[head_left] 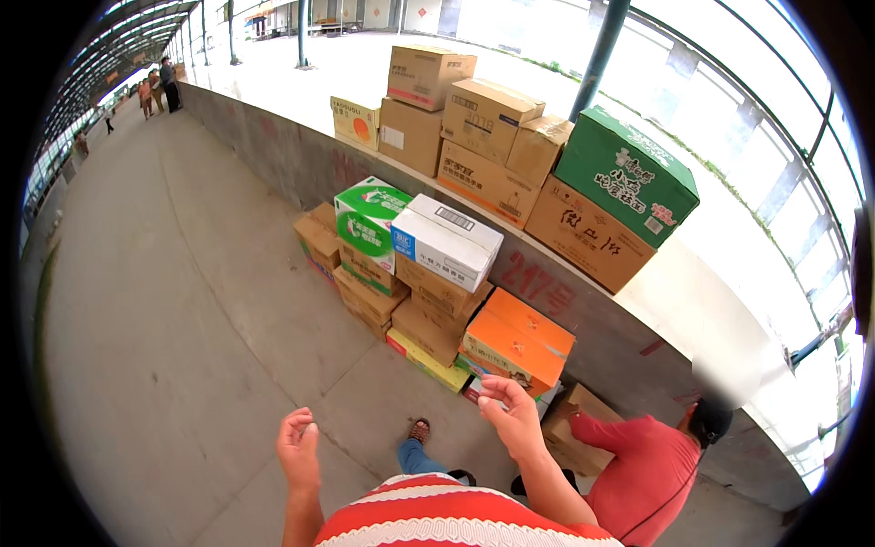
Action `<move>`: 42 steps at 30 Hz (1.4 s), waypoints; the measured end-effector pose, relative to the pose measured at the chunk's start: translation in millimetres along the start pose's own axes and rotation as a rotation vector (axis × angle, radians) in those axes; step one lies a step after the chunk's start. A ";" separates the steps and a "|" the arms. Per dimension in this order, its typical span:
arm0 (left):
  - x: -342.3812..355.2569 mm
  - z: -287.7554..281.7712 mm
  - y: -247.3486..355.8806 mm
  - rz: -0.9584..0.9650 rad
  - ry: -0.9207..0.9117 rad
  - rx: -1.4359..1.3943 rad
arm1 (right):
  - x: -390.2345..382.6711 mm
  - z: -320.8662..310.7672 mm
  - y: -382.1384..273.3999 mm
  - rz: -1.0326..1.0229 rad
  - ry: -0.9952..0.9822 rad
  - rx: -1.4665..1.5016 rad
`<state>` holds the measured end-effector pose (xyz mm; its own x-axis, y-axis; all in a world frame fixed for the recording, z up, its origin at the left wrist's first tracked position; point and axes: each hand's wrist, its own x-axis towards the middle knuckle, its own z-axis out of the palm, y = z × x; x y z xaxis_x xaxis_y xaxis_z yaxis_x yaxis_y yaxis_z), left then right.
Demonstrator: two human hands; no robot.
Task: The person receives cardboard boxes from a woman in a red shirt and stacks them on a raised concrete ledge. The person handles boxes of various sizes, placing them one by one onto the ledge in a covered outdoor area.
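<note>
Two hands empty: left hand (pixel 298 444) loosely curled, right hand (pixel 507 412) half open, fingers bent, just short of the orange box (pixel 519 340). Box tops the floor stack against the wall (pixel 273 150); a person in red (pixel 638 469) crouches beside it.

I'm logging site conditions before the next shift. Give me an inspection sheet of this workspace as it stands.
Surface: bare grey concrete floor.
Job's things: orange carton nearest the right hand, on a floor stack with a white carton and a green-and-white carton.
Clutter: brown cartons and a green carton on the concrete wall.
Hands: left hand and right hand both empty, fingers loosely curled.
Cables: nothing seen.
Surroundings: person in red shirt crouching at right; people far off.
</note>
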<state>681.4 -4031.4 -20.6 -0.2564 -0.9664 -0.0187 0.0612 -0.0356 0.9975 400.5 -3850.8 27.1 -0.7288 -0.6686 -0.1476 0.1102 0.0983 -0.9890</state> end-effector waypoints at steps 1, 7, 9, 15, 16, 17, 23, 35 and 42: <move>12.6 3.5 0.6 0.006 0.018 -0.001 | 16.5 2.9 0.3 -0.002 -0.011 0.004; 94.1 38.6 20.0 -0.026 0.055 0.064 | 123.7 22.5 -5.9 -0.005 -0.020 -0.010; 125.9 53.4 24.9 -0.038 0.027 0.109 | 160.2 27.0 -3.5 -0.025 0.000 -0.019; 188.0 112.2 10.7 -0.112 -0.058 0.155 | 224.7 9.5 12.8 0.100 0.066 -0.001; 196.9 121.7 6.6 -0.132 -0.096 0.135 | 230.2 5.1 14.1 0.119 0.102 -0.017; 205.4 130.8 2.5 -0.130 -0.114 0.176 | 234.0 0.3 15.0 0.104 0.119 0.005; 258.2 180.9 -12.9 -0.212 -0.193 0.255 | 239.1 -36.3 20.5 0.231 0.265 0.014; 424.1 292.9 -76.7 -0.124 -0.442 0.268 | 292.2 -42.6 37.2 0.223 0.611 -0.023; 521.1 319.3 -140.9 -0.117 -0.447 0.338 | 389.9 -14.6 66.2 0.327 0.615 -0.003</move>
<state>231.1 -4448.6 -149.2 -0.6305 -0.7567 -0.1729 -0.2855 0.0190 0.9582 113.8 -4094.2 -96.0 -0.9091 -0.0653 -0.4115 0.3882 0.2259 -0.8935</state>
